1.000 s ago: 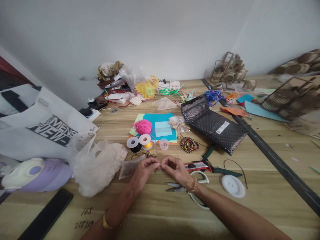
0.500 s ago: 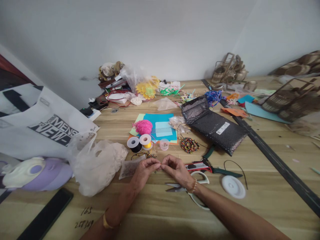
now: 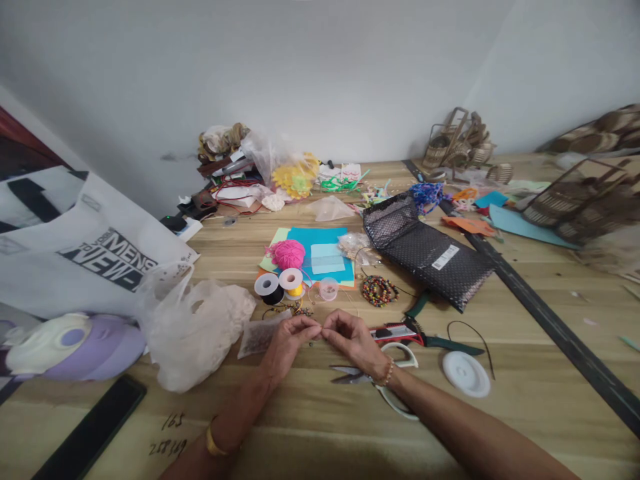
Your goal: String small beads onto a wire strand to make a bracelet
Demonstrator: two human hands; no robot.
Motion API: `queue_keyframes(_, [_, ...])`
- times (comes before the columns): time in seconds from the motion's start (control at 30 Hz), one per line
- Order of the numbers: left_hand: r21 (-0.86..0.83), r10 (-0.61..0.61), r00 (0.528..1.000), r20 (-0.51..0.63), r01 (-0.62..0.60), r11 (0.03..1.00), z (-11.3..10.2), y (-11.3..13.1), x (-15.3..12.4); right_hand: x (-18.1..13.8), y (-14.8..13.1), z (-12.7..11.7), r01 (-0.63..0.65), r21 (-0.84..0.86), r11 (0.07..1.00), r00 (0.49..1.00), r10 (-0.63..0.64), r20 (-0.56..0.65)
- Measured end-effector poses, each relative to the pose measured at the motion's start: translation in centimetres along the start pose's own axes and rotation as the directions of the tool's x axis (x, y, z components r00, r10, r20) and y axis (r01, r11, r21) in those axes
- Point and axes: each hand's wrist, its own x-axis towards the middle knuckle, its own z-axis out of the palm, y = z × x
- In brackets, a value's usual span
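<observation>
My left hand (image 3: 295, 337) and my right hand (image 3: 351, 335) meet fingertip to fingertip above the table, both closed in a pinch. Whatever lies between the fingertips is too small to make out. Beside my left hand is a clear bag of small dark beads (image 3: 260, 335). White-handled scissors (image 3: 353, 375) lie partly under my right wrist, with a red utility knife (image 3: 397, 332) just beyond. Past my fingers are a small clear round container (image 3: 329, 289), a black thread spool (image 3: 269, 289), a yellow thread spool (image 3: 293, 283) and a coil of multicoloured beads (image 3: 379, 291).
Pink yarn (image 3: 287, 254) rests on blue paper (image 3: 320, 235). A black bubble mailer (image 3: 430, 250) and a white spool (image 3: 467, 373) lie to the right. At left are a white plastic bag (image 3: 195, 333), a printed bag (image 3: 95, 247) and a dark phone (image 3: 93, 427).
</observation>
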Motion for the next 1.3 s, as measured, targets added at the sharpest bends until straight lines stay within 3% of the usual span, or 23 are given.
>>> queue_keyframes(0.9, [0.18,0.081,0.997,-0.01,-0.078,0.981,0.27,0.33,0.25,0.3,0.04,0.02,0.004,-0.004,1.0,1.0,-0.004,-0.031])
queue_keyframes(1.3, [0.281,0.091,0.996,-0.012,-0.084,0.956,0.28,0.65,0.04,0.18,-0.19,0.15,0.053,-0.109,0.993,0.997,-0.058,-0.043])
